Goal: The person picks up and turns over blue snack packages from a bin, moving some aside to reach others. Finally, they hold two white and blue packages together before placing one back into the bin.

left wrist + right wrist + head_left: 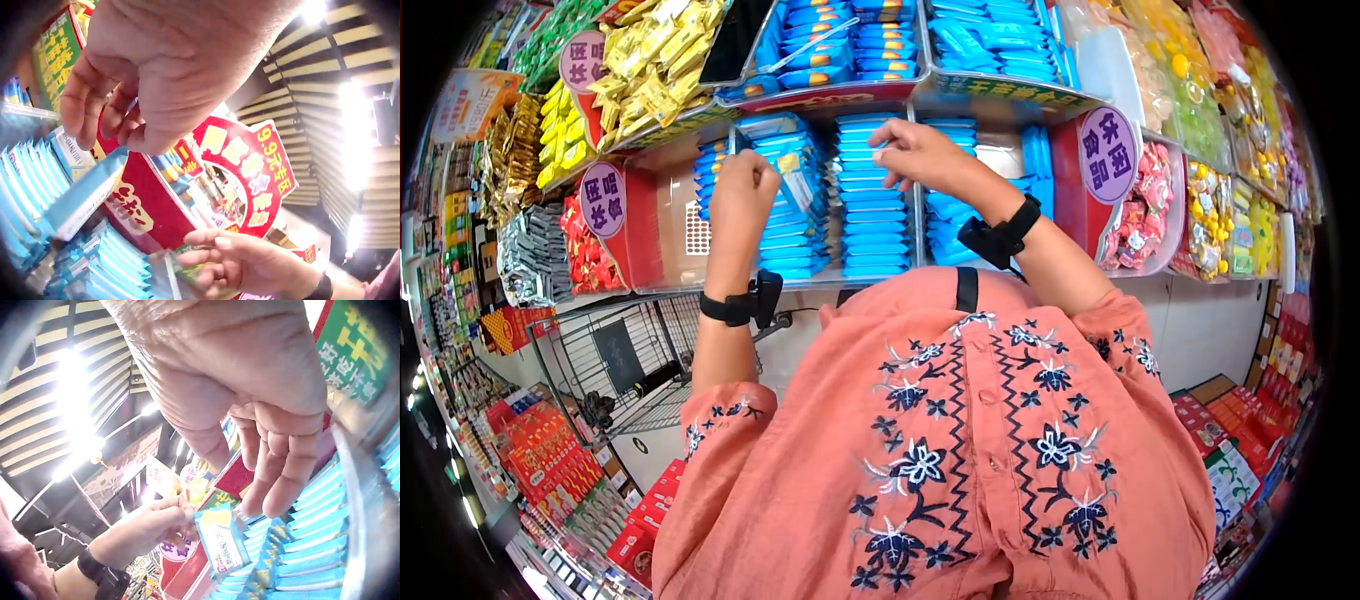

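Observation:
My left hand [743, 190] pinches a blue snack packet [224, 542] by one corner between thumb and fingers. In the right wrist view the packet's white printed side shows, tilted over the rows beneath. My right hand [930, 158] hovers over the neighbouring row with its fingers loosely bent and nothing between them. Below both hands, stacked blue packets [873, 210] stand on edge in tight rows inside a bin. Clear dividers [917, 215] split the bin. In the left wrist view the right hand [250, 265] is apart from the held packet.
Higher bins hold more blue packets [890, 40] and gold-wrapped sweets [665, 50]. Purple round signs [1108, 155] flank the bin, with pink-wrapped sweets [1135, 215] beyond the right one. A wire shopping cart [615, 365] stands at lower left, near red boxes [550, 450].

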Demonstrator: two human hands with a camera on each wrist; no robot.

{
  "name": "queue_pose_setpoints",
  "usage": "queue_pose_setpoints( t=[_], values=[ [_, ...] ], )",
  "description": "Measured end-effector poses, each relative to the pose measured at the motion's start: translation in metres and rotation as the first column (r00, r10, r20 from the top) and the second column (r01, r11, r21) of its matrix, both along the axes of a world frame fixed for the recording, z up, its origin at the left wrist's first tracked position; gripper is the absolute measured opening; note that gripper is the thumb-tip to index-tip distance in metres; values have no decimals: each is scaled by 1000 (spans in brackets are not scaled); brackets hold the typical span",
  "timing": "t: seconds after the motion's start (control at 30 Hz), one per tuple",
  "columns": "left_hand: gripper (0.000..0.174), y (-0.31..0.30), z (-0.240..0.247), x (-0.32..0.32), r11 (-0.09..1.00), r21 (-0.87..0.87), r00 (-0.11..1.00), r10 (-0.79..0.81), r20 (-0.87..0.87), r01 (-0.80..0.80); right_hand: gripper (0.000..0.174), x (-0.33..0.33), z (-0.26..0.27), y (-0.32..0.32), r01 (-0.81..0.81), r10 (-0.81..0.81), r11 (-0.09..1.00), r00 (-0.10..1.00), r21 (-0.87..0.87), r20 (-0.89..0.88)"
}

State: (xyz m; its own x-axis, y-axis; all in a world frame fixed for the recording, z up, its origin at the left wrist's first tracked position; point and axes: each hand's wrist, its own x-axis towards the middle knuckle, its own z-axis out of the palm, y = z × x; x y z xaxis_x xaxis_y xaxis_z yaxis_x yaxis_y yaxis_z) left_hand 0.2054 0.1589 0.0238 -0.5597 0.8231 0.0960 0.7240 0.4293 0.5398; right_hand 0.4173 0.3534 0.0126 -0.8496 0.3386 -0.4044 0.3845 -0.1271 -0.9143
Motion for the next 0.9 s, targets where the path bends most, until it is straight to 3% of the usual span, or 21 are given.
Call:
queue_pose_setpoints(
  t=[0.07, 0.1, 0.2, 0.37, 0.57, 0.67, 0.77, 0.87, 0.9],
  values=[
    [13, -2, 0, -8, 991, 31, 945, 112, 307, -128, 50, -15, 5, -11, -49, 50, 998, 998, 36, -26],
    [16, -1, 7, -6, 980, -22, 857, 184, 481, -199, 62, -24, 1, -14, -98, 99, 995, 995, 22, -13],
    [22, -5, -3, -8, 944, 107, 605, 109, 789, -311, 70, -43, -4, -26, -117, 116, 992, 993, 39, 17],
    [19, -12, -16, -5, 867, 144, 304, 9, 952, -476, 75, -57, -18, -30, -53, 55, 983, 998, -175, 8],
    [21, -13, -52, -34, 799, 61, 90, -9, 996, -598, 74, -77, -22, -28, 24, -54, 942, 995, -334, -83],
    [21, -7, -62, -46, 773, 25, 64, 20, 998, -634, 77, -87, -29, -26, 17, -49, 930, 996, -366, -78],
    [30, -3, -70, -57, 742, 22, -39, -66, 997, -670, 77, -93, -31, -28, 13, -46, 928, 996, -372, -80],
    [40, 4, -77, -55, 678, 90, 25, -106, 994, -729, 76, -92, -41, -28, -3, -33, 921, 996, -389, -86],
    [48, 5, -81, -55, 705, 116, 49, -115, 992, -700, 76, -91, -42, -27, -11, -21, 922, 997, -387, -78]
  ],
)
